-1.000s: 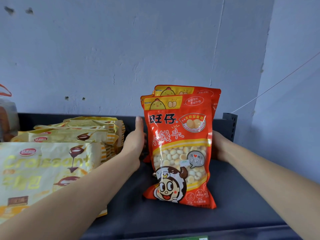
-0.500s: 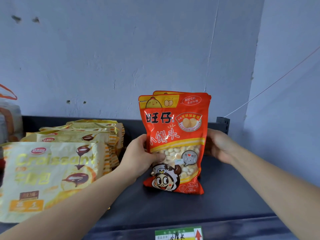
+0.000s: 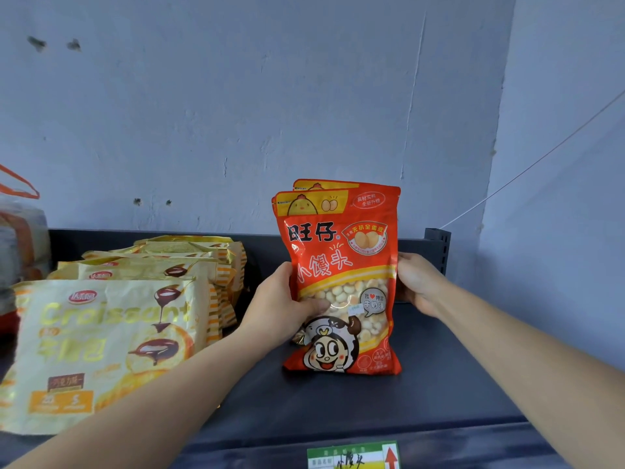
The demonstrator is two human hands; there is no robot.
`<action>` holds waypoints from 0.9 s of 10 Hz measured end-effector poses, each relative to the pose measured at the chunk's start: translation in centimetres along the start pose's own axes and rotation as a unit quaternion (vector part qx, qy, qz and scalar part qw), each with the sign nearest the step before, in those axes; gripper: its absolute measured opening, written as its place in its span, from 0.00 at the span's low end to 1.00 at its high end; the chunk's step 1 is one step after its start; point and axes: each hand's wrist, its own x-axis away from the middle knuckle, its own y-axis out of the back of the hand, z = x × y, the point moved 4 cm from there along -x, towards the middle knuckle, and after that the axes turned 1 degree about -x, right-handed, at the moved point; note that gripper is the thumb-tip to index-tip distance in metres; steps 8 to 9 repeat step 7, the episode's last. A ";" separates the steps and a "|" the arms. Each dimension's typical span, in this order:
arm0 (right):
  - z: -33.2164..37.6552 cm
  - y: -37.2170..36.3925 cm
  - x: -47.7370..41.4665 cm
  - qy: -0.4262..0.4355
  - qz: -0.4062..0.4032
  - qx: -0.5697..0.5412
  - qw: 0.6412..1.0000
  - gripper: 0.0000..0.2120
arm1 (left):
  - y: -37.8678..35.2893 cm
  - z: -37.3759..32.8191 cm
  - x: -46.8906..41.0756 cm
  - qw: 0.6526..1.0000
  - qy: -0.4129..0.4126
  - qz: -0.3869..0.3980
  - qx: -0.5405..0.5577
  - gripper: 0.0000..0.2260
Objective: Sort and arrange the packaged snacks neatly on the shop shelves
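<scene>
A red snack bag (image 3: 341, 265) with a cartoon face and a clear window of small round biscuits stands upright on the dark shelf (image 3: 422, 394). A second, matching red bag (image 3: 311, 185) stands right behind it, only its top edge showing. My left hand (image 3: 280, 302) grips the front bag's left edge, thumb across its face. Against the bag's right edge lies my right hand (image 3: 419, 282), its fingers curled behind the bag.
Several yellow croissant bags (image 3: 101, 340) lie stacked on the shelf's left part. A clear bag with an orange handle (image 3: 20, 238) is at the far left. A green price label (image 3: 351, 456) sits on the shelf's front lip. The shelf post (image 3: 438, 245) stands at the back right, by the wall.
My left hand went from lying flat beside the bags to gripping the front bag. The two bags now stand closer together, further back on the shelf.
</scene>
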 end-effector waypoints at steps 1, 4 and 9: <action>0.0 0.0 0.3 -0.017 -0.009 0.010 1.000 0.15 | 0.2 0.4 0.2 1.000 0.010 0.016 0.010 0.25; 0.6 0.7 2.7 -0.026 -0.050 0.077 0.995 0.15 | 1.4 0.8 0.8 0.999 0.048 0.022 -0.011 0.29; 0.6 1.7 6.0 -0.034 -0.090 0.285 0.954 0.16 | 1.7 0.0 2.0 0.988 0.094 0.078 -0.093 0.20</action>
